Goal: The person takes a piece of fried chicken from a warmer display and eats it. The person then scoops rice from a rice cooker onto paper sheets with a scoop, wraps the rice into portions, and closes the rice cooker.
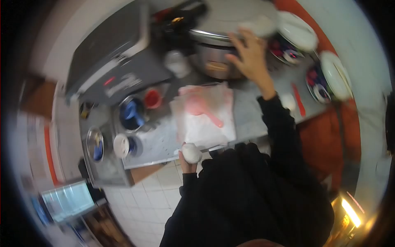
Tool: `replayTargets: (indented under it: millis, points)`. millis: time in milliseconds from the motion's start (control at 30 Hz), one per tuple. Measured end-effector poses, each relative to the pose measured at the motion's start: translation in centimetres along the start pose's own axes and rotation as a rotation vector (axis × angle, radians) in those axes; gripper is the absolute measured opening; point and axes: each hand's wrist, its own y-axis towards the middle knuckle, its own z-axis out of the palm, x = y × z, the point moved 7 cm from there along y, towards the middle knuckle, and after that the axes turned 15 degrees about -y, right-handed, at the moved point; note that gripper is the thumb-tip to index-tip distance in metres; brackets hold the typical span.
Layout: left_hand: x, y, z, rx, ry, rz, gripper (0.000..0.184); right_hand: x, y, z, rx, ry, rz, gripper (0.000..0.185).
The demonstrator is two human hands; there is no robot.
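Note:
Low in the view, near the counter's front edge, my left hand (188,166) is closed around a white rounded ball (191,153); its material cannot be made out. My right hand (250,57) reaches out with fingers spread over the rim of a large round pot (218,57). Its fingertips are near the pale lid (230,16) on top, and blur hides whether they touch it. A stack of white paper sheets (201,136) lies on the counter between the hands. On it rests a pink scoop (197,106) with its handle toward me.
Left on the counter are a red cup (152,99), a metal container with a blue handled tool (131,113) and a white-topped cup (121,145). A grey machine (119,78) stands behind. To the right are a red knife-like utensil (299,100) and bowls with white lids (336,75).

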Motion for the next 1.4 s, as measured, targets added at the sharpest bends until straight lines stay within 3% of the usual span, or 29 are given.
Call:
replayTargets:
  millis: [33, 100, 167, 233, 300, 333, 400, 467, 500, 567, 633, 700, 767, 800, 833, 867, 900, 967, 1033, 1100, 1233, 1300, 1400]
  points:
    - [0.8, 0.6, 1.2, 0.022, 0.053, -0.013, 0.053, -0.9, -1.2, -0.3, -0.056, 0.171, -0.028, 0.049]
    - [3.2, 2.0, 4.1, 0.115, 0.075, -0.138, 0.05, -1.8, -5.2, -0.2, 0.212, 0.895, 0.097, 0.043]
    - [5.5, 3.0, 8.5, 0.289, 0.193, -0.214, 0.05, -4.0, -11.4, 0.6, 0.252, 0.752, 0.195, 0.041]
    - [9.3, 4.8, 9.6, 0.284, 0.157, -0.434, 0.057, -10.3, -19.5, 2.1, 0.212, 0.495, 0.536, 0.047]
    - [12.6, 5.6, 14.0, 0.397, 0.243, -0.441, 0.062, -17.6, -28.1, 4.0, 0.227, 0.255, 0.695, 0.065]
    - [14.4, 5.9, 16.1, 0.479, 0.286, -0.445, 0.061, -18.5, -29.5, 4.2, 0.229, 0.252, 0.705, 0.065]
    - [18.5, 8.5, 17.7, 0.474, 0.363, -0.45, 0.054, -19.5, -33.0, 5.7, 0.622, 0.153, 0.764, 0.079]
    - [23.4, 11.8, 17.9, 0.411, 0.417, -0.621, 0.046, -16.6, -33.3, 7.2, 0.781, 0.232, 0.726, 0.084]
    - [25.2, 12.7, 18.3, 0.375, 0.446, -0.669, 0.045, -15.4, -32.7, 7.8, 0.778, 0.235, 0.728, 0.084]
    - [27.1, 13.0, 18.9, 0.332, 0.418, -0.68, 0.044, -15.2, -33.1, 7.1, 0.66, -0.06, 0.972, 0.082]
    - [28.2, 12.1, 20.2, 0.291, 0.378, -0.674, 0.043, -15.6, -33.5, 7.4, 0.579, 0.014, 0.931, 0.077]
    - [26.7, 10.3, 21.2, 0.196, 0.152, -0.493, 0.042, -16.0, -33.3, 6.7, 0.506, 0.1, 0.889, 0.072]
    - [25.7, 9.9, 20.6, 0.197, 0.157, -0.498, 0.04, -16.6, -33.9, 5.7, 0.64, 0.675, 1.136, 0.067]
    - [25.8, 9.6, 20.3, 0.212, 0.086, -0.589, 0.039, -17.1, -34.8, 6.0, 0.609, 0.745, 1.151, 0.067]
    - [25.8, 9.5, 19.8, 0.229, 0.012, -0.68, 0.039, -17.1, -33.7, 5.4, 0.619, 0.753, 1.137, 0.067]
    - [25.8, 8.7, 20.0, 0.403, -0.201, -0.836, 0.047, -17.4, -32.3, 4.2, 0.478, 0.849, 1.152, 0.068]
    - [25.6, 7.8, 20.0, 0.395, -0.207, -0.825, 0.047, -17.7, -30.5, 2.6, 0.337, 0.941, 1.165, 0.069]
    - [24.4, 4.9, 22.8, 0.54, -0.249, -0.648, 0.057, -16.8, -26.4, 0.8, 0.391, 0.776, 1.051, 0.069]
    - [24.0, 3.6, 23.6, 0.548, -0.235, -0.618, 0.063, -15.1, -22.2, -0.7, 0.311, 0.469, 0.763, 0.075]
    - [23.1, 4.1, 22.2, 0.413, -0.001, -0.476, 0.062, -13.6, -21.2, -0.2, 0.321, 0.506, 0.74, 0.076]
    - [20.2, 3.2, 24.6, 0.527, 0.017, -0.384, 0.071, -9.8, -19.4, -1.2, 0.382, 0.669, 0.566, 0.065]
    - [19.4, 3.5, 23.9, 0.505, 0.048, -0.375, 0.068, -8.1, -18.8, -1.4, 0.42, 0.73, 0.528, 0.063]
    - [18.4, 3.2, 24.2, 0.671, -0.09, -0.348, 0.065, -6.3, -18.0, -2.2, 0.462, 0.688, 0.435, 0.063]
